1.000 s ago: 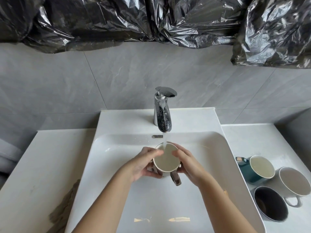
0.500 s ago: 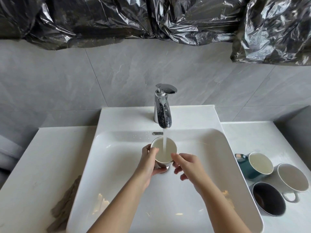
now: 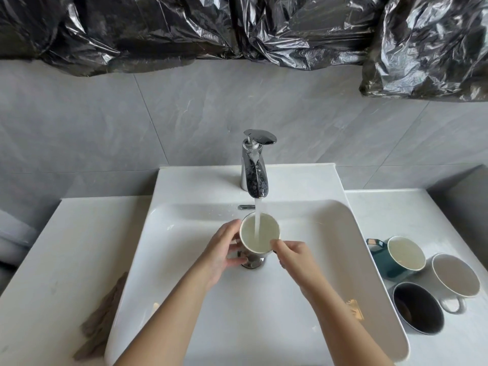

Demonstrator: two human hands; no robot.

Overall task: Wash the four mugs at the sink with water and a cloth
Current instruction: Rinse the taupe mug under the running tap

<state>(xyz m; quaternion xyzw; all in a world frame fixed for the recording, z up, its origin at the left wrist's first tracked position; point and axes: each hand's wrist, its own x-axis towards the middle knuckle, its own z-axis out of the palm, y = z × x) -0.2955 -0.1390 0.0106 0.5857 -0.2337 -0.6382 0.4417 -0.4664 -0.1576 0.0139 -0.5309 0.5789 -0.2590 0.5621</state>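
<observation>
Pale round ceramic mug (image 3: 269,233) is held upright over the middle of the white rectangular sink (image 3: 184,273), directly under the spout of the chrome faucet (image 3: 254,167). A thin stream of water (image 3: 257,220) falls straight into its open mouth. The left hand (image 3: 224,253) grips the mug from the left, with the fingers curled round its wall. The right hand (image 3: 293,256) holds the near right part of the rim, with the thumb on the edge (so both hands are closed on the same mug). Under the mug lies the round chrome drain (image 3: 252,262), partly hidden by it.

On the white bench (image 3: 396,212), to the right of the sink, three more mugs stand close together: a teal mug with pale inside (image 3: 404,253), a grey-white mug with loop handle (image 3: 456,276) and a dark mug with black inside (image 3: 417,307). On the left part of the bench, just beside the sink edge, lies a crumpled brown-grey cloth (image 3: 103,315). Behind the sink is a grey tiled wall (image 3: 105,133), and crumpled black plastic sheeting (image 3: 158,30) hangs along its top.
</observation>
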